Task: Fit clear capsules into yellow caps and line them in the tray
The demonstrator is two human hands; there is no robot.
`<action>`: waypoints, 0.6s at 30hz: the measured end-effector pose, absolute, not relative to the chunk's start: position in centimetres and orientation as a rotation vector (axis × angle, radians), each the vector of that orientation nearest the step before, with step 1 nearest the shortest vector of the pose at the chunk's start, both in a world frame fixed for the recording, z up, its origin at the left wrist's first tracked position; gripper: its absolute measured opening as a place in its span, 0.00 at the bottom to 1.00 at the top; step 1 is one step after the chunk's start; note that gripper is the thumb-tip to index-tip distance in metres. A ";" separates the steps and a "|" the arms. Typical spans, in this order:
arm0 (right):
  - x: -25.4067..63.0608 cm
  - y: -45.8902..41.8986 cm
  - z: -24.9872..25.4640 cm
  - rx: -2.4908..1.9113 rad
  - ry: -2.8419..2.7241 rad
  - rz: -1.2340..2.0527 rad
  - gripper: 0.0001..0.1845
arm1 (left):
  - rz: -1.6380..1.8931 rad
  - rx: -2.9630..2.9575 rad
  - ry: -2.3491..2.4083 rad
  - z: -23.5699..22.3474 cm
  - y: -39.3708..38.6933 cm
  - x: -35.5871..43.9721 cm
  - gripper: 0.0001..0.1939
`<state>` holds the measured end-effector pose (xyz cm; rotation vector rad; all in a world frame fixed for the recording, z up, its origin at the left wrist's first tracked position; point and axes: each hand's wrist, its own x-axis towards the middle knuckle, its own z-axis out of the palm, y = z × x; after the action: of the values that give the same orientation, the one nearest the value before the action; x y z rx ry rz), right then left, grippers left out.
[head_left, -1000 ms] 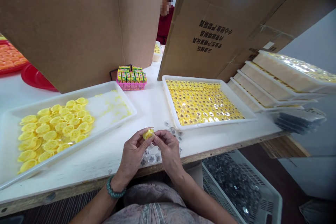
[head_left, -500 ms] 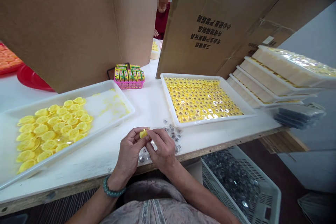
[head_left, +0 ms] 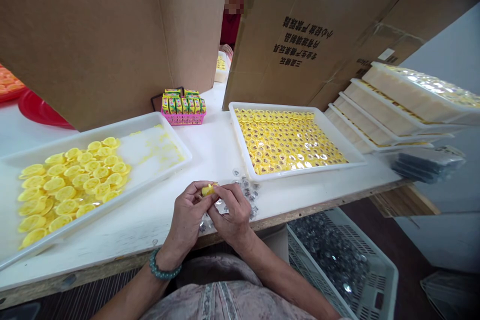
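Observation:
Near the table's front edge, my left hand pinches a small round yellow plastic piece between thumb and fingers. My right hand meets it from the other side, its fingertips closed on the same piece. Most of the piece is hidden by my fingers. Under and beside my right hand lie several small clear discs with dark prints. To the left a white tray holds many loose yellow pieces. At the right, another white tray holds rows of yellow pieces with dark centres.
Cardboard panels stand behind the table. Between them a person in red shows. A pink basket holds small boxes. Stacked trays rise at the right; a crate of clear parts sits below the edge.
Both hands stay together on the yellow piece, which has tilted slightly in my fingers. The view has shifted a little. The person behind has leaned lower.

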<state>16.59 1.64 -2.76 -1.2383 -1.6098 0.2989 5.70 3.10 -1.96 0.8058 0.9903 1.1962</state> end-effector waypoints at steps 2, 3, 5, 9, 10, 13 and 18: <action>16.6 1.6 -2.8 -1.247 -1.619 0.285 0.22 | 1.197 0.807 0.993 -1.9 3.2 5.8 0.13; 16.5 1.6 -3.0 -1.254 -1.623 0.279 0.22 | 1.198 0.811 0.997 -1.9 3.2 5.7 0.13; 16.4 1.5 -3.3 -1.269 -1.634 0.256 0.22 | 1.194 0.824 0.998 -2.0 3.5 5.7 0.12; 16.6 1.8 -3.3 -1.309 -1.711 0.250 0.20 | 1.145 0.850 0.992 -2.3 4.0 5.2 0.11; 16.9 1.9 -3.1 -1.314 -1.748 0.289 0.19 | 1.124 0.848 1.000 -2.4 4.1 5.0 0.12; 18.7 2.7 -1.6 -1.271 -1.849 0.513 0.19 | 1.044 0.823 1.015 -2.5 4.5 4.6 0.16; 21.5 4.2 0.5 -1.280 -1.778 0.879 0.20 | 0.918 0.902 1.004 -2.0 5.9 5.2 0.33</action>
<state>21.52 4.23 0.45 -1.2799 -1.7778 0.8787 5.21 5.94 -2.05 0.9021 1.0039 0.9181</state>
